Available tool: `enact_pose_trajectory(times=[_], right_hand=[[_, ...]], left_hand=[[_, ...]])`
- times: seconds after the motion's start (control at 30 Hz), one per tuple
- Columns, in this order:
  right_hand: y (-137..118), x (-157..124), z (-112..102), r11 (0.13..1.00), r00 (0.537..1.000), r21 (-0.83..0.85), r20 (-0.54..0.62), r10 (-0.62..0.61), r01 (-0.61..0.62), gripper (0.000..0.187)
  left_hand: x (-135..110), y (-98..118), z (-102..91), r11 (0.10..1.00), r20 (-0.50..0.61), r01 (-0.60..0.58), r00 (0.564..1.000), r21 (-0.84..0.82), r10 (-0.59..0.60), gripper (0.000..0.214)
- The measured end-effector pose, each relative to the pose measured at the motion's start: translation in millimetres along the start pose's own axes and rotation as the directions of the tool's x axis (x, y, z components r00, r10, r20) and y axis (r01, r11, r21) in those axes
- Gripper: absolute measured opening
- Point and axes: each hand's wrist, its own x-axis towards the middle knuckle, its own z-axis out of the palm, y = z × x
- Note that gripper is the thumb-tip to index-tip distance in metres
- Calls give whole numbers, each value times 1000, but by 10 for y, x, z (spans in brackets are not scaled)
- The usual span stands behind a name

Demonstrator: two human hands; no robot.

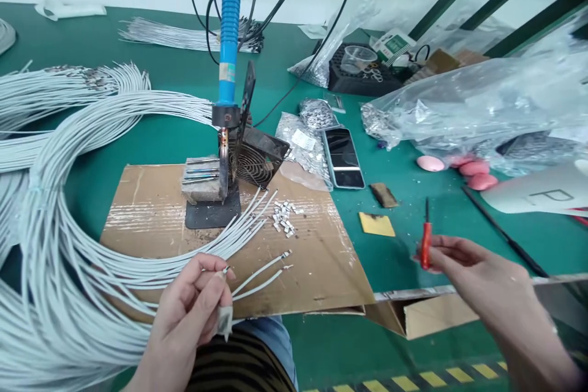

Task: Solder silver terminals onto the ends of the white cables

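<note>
Head cam had the left hand [195,300] pinching a thin wire tip [226,269] between thumb and fingers, right above the near edge of the cardboard sheet [321,275]. Big white cable bundle [59,214] sat to that hand's left and curved around past its far side, with two cable ends [266,283] poking out just to its right. Small white connectors [285,219] lay a bit farther off. Right hand [473,269] was wrapped around a red-handled screwdriver [426,245], blade up, over the green worktop [381,263].
</note>
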Motion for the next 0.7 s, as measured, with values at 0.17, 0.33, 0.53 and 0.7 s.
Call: enact_pose_trajectory(times=[0.17, 0.33, 0.53, 0.7], right_hand=[[-738, -960, 392, 941, 921, 325, 327, -211, 100, 37], [-1420, -1443, 656, 848, 697, 423, 501, -513, 320, 54], [-1551, -1455, 739, 803, 657, 463, 479, -583, 375, 49], [-1563, -1439, 740, 805, 644, 462, 496, -583, 372, 48]], left_hand=[[-15, -6, 10, 1000, 5, -12, 1000, 14, 12, 47], [-50, 2, 3, 998, -11, -38, 999, 47, 39, 50], [-73, -11, -15, 987, 1, -99, 995, 130, 99, 49], [-74, -37, -16, 978, 5, -135, 991, 160, 135, 46]])
